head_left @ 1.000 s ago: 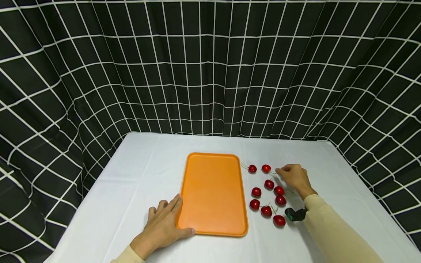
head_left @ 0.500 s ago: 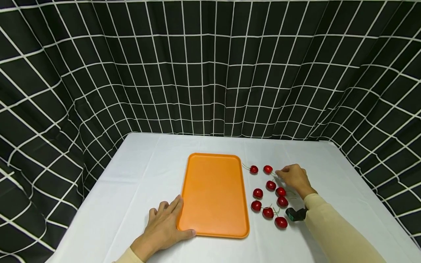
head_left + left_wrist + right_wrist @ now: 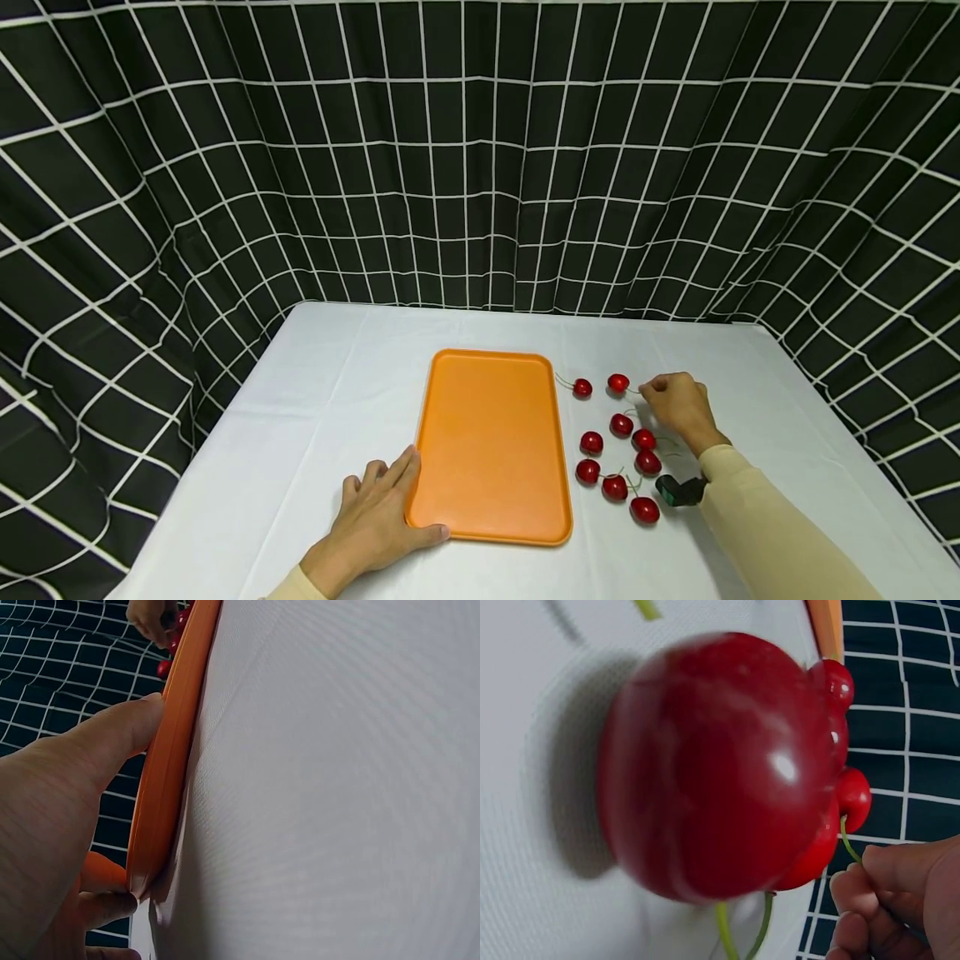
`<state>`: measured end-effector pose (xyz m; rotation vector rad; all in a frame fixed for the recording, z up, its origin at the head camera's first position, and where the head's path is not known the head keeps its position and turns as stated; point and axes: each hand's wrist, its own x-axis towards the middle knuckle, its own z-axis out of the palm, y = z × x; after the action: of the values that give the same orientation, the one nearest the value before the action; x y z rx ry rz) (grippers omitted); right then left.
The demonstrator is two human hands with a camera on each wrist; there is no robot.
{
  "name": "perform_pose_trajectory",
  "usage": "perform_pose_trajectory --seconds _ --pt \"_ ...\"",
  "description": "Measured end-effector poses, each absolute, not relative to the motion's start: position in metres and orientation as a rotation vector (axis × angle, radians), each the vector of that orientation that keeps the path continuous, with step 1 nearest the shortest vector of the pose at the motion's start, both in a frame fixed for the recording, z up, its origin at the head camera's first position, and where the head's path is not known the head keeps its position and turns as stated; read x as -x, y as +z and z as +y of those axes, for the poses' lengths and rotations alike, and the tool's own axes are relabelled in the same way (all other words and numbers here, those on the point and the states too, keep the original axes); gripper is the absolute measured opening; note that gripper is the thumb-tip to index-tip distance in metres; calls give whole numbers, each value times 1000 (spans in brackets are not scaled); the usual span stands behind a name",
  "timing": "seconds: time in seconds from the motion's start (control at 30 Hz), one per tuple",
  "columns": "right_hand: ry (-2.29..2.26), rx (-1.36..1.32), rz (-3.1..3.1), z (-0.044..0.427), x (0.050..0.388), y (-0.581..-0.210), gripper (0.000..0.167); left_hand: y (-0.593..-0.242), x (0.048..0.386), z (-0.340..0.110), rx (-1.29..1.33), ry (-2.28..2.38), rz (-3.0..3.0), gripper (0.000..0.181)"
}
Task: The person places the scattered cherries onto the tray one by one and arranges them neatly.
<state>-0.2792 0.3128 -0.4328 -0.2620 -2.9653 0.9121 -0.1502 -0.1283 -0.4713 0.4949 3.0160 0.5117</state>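
My left hand lies at the near left corner of an orange tray, fingers extended along its left side and thumb against the near edge. In the left wrist view the thumb touches the tray's rim. On the right, my right hand pinches the thin green stem of a red cherry between thumb and index finger. Whether that cherry touches the cloth is unclear. Several other stemmed cherries lie between the tray and my right forearm.
One cherry lies near the tray's far right corner. A large, close cherry blocks much of the right wrist view. White cloth covers the table, and a black curtain with white grid lines surrounds its back and sides.
My right hand and the pinched cherry have shifted slightly right and away from the near edge. The left hand keeps its place on the tray. The head view has shifted a little.
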Motion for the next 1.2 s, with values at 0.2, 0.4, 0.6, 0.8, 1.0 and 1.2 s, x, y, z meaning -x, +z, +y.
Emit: perform_pose_trajectory --seconds 0.2,0.4,0.6,0.8,1.0,1.2 --pt "883 158 -2930 310 278 -422 32 -471 149 -128 -496 528 3007 112" --pt "842 17 -2872 299 278 -408 29 -471 149 -128 -497 534 3009 112" --pt "880 -70 -2844 281 280 -396 26 -471 149 -128 -505 546 3003 112" --pt "898 -161 -2821 262 284 -389 23 -472 149 -128 -500 557 2996 112" --pt "922 -186 -2828 243 290 -384 23 -471 149 -129 -500 551 2994 112" --pt "927 -249 -2820 224 298 -381 21 -471 150 -128 -493 564 2981 113"
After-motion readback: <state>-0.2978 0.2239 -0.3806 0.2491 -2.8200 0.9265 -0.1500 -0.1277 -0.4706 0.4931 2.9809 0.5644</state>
